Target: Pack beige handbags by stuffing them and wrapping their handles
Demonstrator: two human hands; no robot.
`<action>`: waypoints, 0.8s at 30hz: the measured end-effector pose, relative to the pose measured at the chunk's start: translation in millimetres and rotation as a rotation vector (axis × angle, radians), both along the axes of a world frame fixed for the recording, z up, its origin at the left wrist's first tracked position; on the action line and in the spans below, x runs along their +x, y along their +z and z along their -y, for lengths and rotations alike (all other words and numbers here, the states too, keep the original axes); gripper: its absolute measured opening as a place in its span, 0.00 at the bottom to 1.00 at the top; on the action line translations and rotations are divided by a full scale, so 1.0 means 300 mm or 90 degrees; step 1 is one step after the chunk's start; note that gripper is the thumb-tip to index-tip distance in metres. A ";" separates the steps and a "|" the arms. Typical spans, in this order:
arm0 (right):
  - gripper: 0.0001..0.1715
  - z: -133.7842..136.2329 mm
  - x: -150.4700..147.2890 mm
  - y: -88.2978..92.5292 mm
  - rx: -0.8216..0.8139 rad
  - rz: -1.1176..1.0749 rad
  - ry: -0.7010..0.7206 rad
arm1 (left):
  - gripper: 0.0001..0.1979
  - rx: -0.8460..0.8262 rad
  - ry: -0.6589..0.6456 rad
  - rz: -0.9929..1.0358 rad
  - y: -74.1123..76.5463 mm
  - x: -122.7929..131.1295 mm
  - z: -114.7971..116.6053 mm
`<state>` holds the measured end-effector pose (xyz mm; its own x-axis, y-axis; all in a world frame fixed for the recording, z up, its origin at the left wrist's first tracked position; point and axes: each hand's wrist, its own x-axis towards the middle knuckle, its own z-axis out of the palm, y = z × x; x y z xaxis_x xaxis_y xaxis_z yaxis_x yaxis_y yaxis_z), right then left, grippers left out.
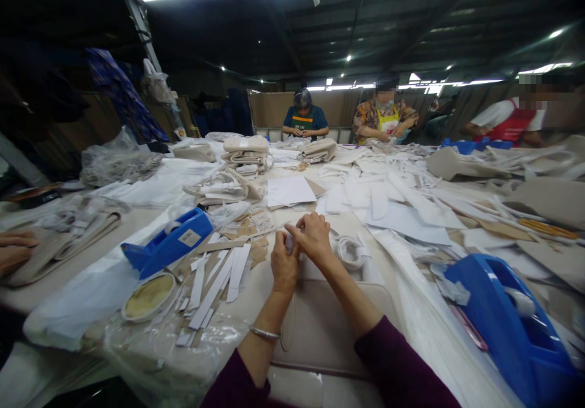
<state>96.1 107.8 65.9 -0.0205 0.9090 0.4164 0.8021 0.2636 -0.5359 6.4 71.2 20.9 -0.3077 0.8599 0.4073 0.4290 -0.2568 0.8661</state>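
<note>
My left hand [284, 267] and my right hand [312, 237] meet over the middle of the table, fingers pinched together on a small white piece [289, 242] that I cannot name. Both sit just above a beige flat bag piece [320, 329] lying in front of me. A coil of white tape [351, 252] lies just right of my right hand. White paper strips [219, 277] are spread to the left of my left hand. I wear dark purple sleeves and a thin bracelet [264, 333] on the left wrist.
A blue tape dispenser [169, 246] stands at left, another [512, 323] at near right. A round dish of glue [148, 296] sits at near left. White sheets [402, 213] and beige bags [244, 152] cover the table. Another person's hand [16, 249] rests at far left; three workers sit opposite.
</note>
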 end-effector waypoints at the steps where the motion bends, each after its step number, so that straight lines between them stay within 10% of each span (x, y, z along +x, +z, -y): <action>1: 0.20 -0.001 0.004 0.011 -0.028 0.035 0.002 | 0.10 -0.005 0.000 0.001 -0.001 0.001 0.000; 9: 0.16 -0.033 0.004 0.037 -0.134 0.070 0.060 | 0.11 -0.035 -0.018 0.016 0.006 0.004 -0.008; 24: 0.11 -0.058 -0.066 -0.044 -0.027 -0.063 0.009 | 0.10 -0.085 -0.006 -0.016 0.002 -0.012 -0.019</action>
